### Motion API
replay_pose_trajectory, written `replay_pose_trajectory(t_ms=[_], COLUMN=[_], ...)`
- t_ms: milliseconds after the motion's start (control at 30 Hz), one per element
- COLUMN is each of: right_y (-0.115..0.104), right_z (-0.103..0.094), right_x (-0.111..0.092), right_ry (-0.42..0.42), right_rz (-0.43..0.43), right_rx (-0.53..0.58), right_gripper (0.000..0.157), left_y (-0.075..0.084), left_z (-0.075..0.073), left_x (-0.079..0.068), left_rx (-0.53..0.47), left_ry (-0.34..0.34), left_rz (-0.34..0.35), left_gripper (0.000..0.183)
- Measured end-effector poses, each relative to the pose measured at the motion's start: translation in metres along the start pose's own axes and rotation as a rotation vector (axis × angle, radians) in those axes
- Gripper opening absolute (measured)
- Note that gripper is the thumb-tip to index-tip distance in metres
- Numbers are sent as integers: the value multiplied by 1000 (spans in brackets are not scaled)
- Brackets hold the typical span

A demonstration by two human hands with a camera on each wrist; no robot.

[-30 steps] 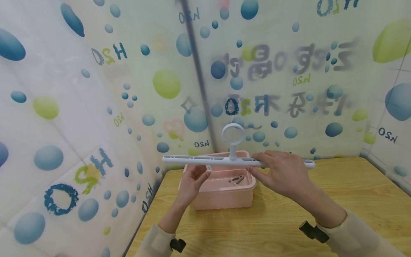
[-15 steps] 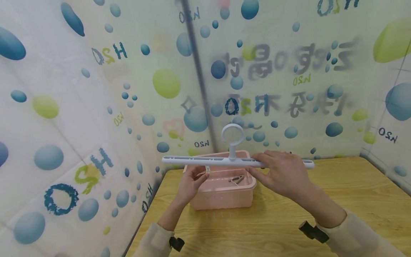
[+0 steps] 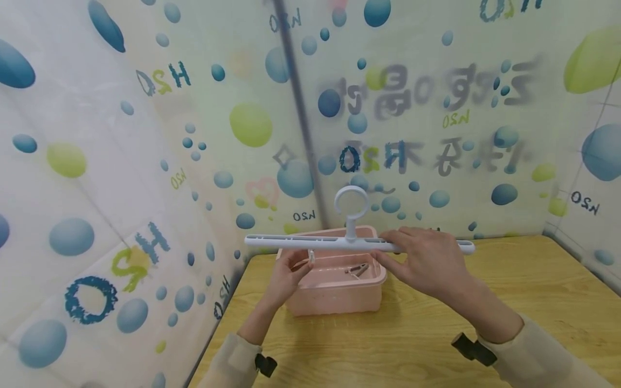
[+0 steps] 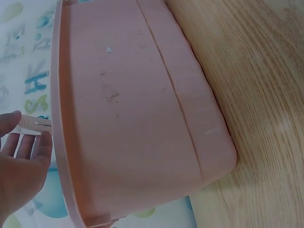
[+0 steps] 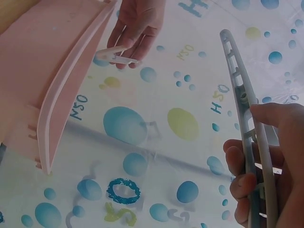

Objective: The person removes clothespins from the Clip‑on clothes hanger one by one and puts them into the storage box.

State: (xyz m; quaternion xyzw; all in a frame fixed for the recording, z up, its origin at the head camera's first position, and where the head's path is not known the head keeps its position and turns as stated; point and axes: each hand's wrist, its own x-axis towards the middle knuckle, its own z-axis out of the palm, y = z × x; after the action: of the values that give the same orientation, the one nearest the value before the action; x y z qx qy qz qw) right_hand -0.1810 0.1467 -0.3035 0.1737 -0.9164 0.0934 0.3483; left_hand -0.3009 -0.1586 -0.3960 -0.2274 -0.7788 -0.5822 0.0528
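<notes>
My right hand [image 3: 427,261] grips a white clothes hanger [image 3: 315,243] by the right part of its bar. The hanger is level above the tub, its ring-shaped hook pointing up; the right wrist view shows slots along the bar [image 5: 240,71]. My left hand [image 3: 286,277] pinches a pale clothespin [image 5: 121,58] between thumb and fingers, below the left part of the bar and over the tub's near left rim. Inside the pink plastic tub [image 3: 335,299] lie clothespins [image 3: 358,270]. In the left wrist view the tub's rim hides the tip of the held clothespin [image 4: 35,124].
The tub stands on a wooden table [image 3: 436,334] near its back left corner. A curtain [image 3: 417,178] printed with blue and green bubbles hangs behind the table and along both sides. Black devices [image 3: 473,349] are strapped at both wrists.
My left hand has shifted slightly left, and the clothespin in it has turned a little more upright. My right hand and the hanger stay almost still.
</notes>
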Motion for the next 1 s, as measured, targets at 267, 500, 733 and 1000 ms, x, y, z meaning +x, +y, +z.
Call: replay_pose_trajectory(t_ms=[267,500,733,1000], right_y=[-1,-1,-1,-2], right_z=[0,0,0,-1], right_x=[-1,0,1,1], right_ry=[-4,0,-5,-9], right_rz=[-2,4,4,11], right_rx=[15,10,12,12], right_gripper=[38,39,37,39], left_y=[-7,-1,4,16], left_z=[-3,-1,3,8], left_x=[-1,-3,-5,-11], left_rx=[23,91,103,181], left_ry=[16,28,52,71], left_rz=[-39,-9,67,106], left_gripper=[41,40,39,36])
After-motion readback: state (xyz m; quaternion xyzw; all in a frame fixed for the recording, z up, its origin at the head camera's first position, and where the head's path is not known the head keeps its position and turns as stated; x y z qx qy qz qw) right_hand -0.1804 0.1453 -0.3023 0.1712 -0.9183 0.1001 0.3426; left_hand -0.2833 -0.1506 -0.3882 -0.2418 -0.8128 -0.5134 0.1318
